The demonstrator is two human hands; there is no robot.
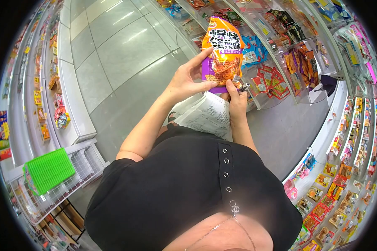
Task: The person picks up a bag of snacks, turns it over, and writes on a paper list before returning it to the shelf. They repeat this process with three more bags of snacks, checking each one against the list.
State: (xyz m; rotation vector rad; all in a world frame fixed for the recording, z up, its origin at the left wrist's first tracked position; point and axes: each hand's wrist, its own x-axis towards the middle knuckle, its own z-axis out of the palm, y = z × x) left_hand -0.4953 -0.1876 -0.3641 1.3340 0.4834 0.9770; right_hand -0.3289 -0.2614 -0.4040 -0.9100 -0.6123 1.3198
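Observation:
An orange and purple snack bag (225, 56) with large dark lettering is held up in front of me, its printed face toward me. My left hand (191, 79) is closed on the bag's left edge, the thumb lying across its lower part. At the lower right corner, the thumb of my right hand (237, 100) presses on the bag. A dark pen (244, 87) sticks out beside that thumb, its other end hidden. Printed white sheets (203, 113) hang under both hands, against my right hand; how they are gripped is hidden.
Clear shelf bins (276, 62) full of bagged snacks stand just beyond the bag. White shelving (77, 121) lines the left, with a wire basket (86, 161) and a green woven box (50, 169) at its end. More packets (322, 209) fill shelves at lower right. Grey tiles (121, 54) cover the floor.

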